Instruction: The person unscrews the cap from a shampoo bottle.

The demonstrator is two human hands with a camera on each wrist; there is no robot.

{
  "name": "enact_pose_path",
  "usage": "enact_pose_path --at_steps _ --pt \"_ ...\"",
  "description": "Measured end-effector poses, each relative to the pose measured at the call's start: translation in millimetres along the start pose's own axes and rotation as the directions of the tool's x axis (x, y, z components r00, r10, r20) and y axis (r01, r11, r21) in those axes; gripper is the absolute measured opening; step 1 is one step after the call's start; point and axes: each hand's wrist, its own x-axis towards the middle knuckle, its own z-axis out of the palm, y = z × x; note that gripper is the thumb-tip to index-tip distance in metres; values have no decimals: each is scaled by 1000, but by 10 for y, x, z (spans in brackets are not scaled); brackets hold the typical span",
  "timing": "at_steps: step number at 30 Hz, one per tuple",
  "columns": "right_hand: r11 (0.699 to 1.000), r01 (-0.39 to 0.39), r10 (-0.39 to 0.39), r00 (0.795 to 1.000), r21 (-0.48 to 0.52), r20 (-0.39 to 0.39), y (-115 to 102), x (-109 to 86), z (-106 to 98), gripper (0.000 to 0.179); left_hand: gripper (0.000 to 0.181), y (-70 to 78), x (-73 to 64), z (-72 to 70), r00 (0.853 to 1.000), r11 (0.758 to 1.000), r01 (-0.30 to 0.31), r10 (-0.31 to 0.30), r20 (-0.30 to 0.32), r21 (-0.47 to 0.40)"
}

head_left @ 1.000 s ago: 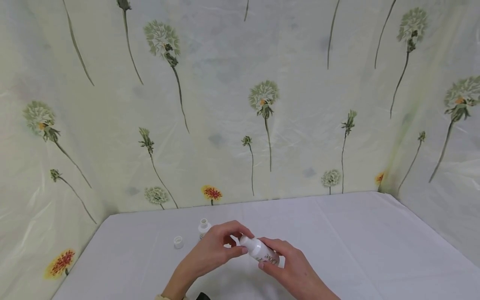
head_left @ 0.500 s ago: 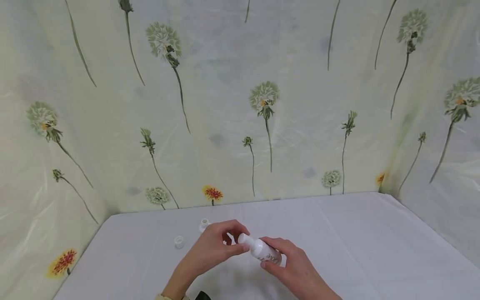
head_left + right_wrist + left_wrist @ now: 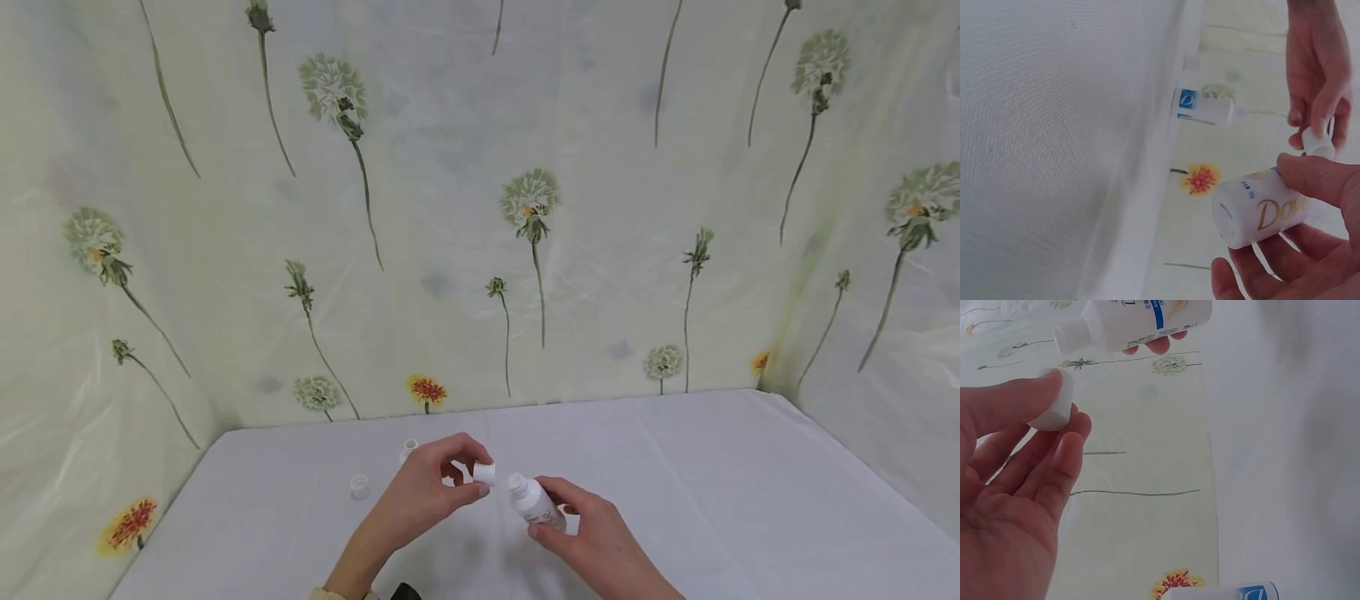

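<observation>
My left hand (image 3: 426, 483) pinches a small white bottle cap (image 3: 484, 473) between thumb and fingers, just left of an uncapped bottle. That white Dove bottle (image 3: 537, 503) is gripped by my right hand (image 3: 596, 533), tilted with its bare neck toward the cap. A narrow gap separates cap and neck. In the right wrist view, gold Dove lettering shows on the held bottle (image 3: 1260, 209). From the left wrist, the cap (image 3: 1057, 409) sits between thumb and fingertips, and the bottle's open neck (image 3: 1072, 339) points left above it.
A second white bottle (image 3: 1204, 106), uncapped, stands on the table behind my left hand, which partly hides it in the head view. Another white cap (image 3: 360, 487) lies on the white table cover (image 3: 690, 500) to its left. A dandelion-patterned sheet (image 3: 450, 208) rises behind the table.
The cap has come off the bottle's neck in my left hand. My right hand has drawn the bottle slightly to the right, opening a gap between them.
</observation>
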Motion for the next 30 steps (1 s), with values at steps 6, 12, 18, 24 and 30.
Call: enact_pose_path --at_steps 6,12,18,24,30 --pt "997 -82 82 996 1 -41 -9 23 -22 42 25 -84 34 62 1000 1000 25 -26 -11 -8" --pt "994 -107 109 992 24 -68 29 59 -64 45 28 -158 77 133 999 999 42 -42 9 -24" --pt "995 -77 82 993 63 -83 111 93 -92 45 28 -239 107 203 997 996 83 -83 0 -41" --pt "993 -60 70 993 105 -97 215 153 -129 44 26 -292 157 283 991 990 132 -134 -28 -51" --pt "989 -81 92 992 127 -85 308 226 -169 46 26 -359 199 377 981 978 191 -194 -19 -83"
